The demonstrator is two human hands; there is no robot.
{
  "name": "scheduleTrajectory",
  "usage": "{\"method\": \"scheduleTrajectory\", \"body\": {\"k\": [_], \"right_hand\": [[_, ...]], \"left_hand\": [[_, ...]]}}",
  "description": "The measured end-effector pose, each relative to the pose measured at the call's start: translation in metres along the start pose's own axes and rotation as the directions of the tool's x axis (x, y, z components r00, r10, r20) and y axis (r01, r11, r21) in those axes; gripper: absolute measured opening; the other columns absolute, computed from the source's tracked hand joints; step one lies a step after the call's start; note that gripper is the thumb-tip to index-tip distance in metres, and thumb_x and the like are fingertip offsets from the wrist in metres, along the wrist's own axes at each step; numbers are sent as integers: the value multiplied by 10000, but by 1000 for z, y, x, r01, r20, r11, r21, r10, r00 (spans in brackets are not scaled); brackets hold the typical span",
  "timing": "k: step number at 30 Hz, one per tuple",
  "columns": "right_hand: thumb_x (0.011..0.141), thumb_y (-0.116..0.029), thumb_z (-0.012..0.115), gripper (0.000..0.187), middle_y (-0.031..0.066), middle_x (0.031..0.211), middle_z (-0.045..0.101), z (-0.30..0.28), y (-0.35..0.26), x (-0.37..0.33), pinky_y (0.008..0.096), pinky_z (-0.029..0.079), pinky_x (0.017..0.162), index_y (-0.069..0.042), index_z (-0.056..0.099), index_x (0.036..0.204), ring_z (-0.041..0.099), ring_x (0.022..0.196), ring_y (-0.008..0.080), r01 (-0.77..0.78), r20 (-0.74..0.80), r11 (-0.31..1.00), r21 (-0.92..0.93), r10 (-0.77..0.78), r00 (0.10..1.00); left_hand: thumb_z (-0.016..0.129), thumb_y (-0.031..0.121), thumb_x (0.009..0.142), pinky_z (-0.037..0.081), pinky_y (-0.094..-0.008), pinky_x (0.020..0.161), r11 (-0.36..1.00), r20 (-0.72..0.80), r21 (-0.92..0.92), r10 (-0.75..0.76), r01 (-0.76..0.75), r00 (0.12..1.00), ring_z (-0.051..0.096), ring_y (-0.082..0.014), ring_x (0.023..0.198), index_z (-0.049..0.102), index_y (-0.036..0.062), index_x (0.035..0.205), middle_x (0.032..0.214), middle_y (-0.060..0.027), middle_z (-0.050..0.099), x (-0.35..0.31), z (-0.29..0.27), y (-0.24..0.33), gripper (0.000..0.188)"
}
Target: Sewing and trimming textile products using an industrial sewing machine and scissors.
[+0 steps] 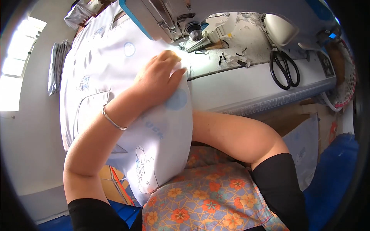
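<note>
A large piece of pale printed cloth point(144, 133) with blue dots and cartoon figures drapes over the sewing table and down toward my lap. My left hand point(160, 77) lies on it close beside the needle area of a sewing machine point(194, 32), fingers bent and closed on the cloth near its edge; the fingertips are washed out by the lamp's glare. My right forearm point(235, 133) passes beneath the cloth in front of the table edge, and the cloth hides my right hand completely. A pocket-like stitched outline point(92, 98) shows on the cloth.
Black-handled scissors point(284, 71) lie right of the machine, among dark thread scraps and lint point(242, 62). A ruler strip point(266, 102) runs along the table's front edge. More printed cloth point(302, 154) hangs over a box at lower right. Folded fabric point(58, 65) hangs by the left wall.
</note>
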State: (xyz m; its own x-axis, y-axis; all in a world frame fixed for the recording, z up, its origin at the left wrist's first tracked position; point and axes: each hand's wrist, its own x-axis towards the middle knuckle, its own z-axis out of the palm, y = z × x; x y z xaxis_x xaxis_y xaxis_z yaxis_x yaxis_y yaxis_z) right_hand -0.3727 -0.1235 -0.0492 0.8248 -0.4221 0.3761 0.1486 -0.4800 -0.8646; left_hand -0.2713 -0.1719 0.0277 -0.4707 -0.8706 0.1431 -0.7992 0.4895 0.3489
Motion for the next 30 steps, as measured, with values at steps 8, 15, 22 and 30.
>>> {"method": "scheduleTrajectory", "body": {"k": [8,15,22,30], "right_hand": [[937,-137,583,265,128,1168,658,3,-1,3,362,505,966,-46,653,1176,626,1116,237,6,10,999,44,-7,1000],[942,-137,587,264,123,1169,659,1,-5,0,353,508,959,-49,652,1182,628,1110,227,0,-11,999,43,1,1000],[946,-137,592,263,119,1171,659,-3,-9,-14,344,510,952,-53,651,1188,629,1103,217,-18,-29,997,71,20,999],[952,-138,597,262,114,1173,659,-11,-3,-15,334,513,944,-56,650,1194,632,1095,206,-33,-31,994,106,36,999]], "left_hand": [[701,420,883,457,-473,1052,927,99,376,-49,8,994,565,-367,1228,580,64,1376,1374,-189,583,-22,-12,-16,619],[693,211,901,450,-451,1058,910,139,302,253,-285,957,556,-339,1243,605,65,1351,1369,-169,584,-10,-7,-12,481],[663,201,905,435,-451,1069,960,110,192,183,-202,977,527,-330,1278,611,62,1339,1401,-149,555,-12,-1,-8,460],[676,230,886,461,-443,1043,954,40,228,192,-196,981,558,-320,1241,657,63,1266,1325,-144,606,-3,3,-11,416]]}}
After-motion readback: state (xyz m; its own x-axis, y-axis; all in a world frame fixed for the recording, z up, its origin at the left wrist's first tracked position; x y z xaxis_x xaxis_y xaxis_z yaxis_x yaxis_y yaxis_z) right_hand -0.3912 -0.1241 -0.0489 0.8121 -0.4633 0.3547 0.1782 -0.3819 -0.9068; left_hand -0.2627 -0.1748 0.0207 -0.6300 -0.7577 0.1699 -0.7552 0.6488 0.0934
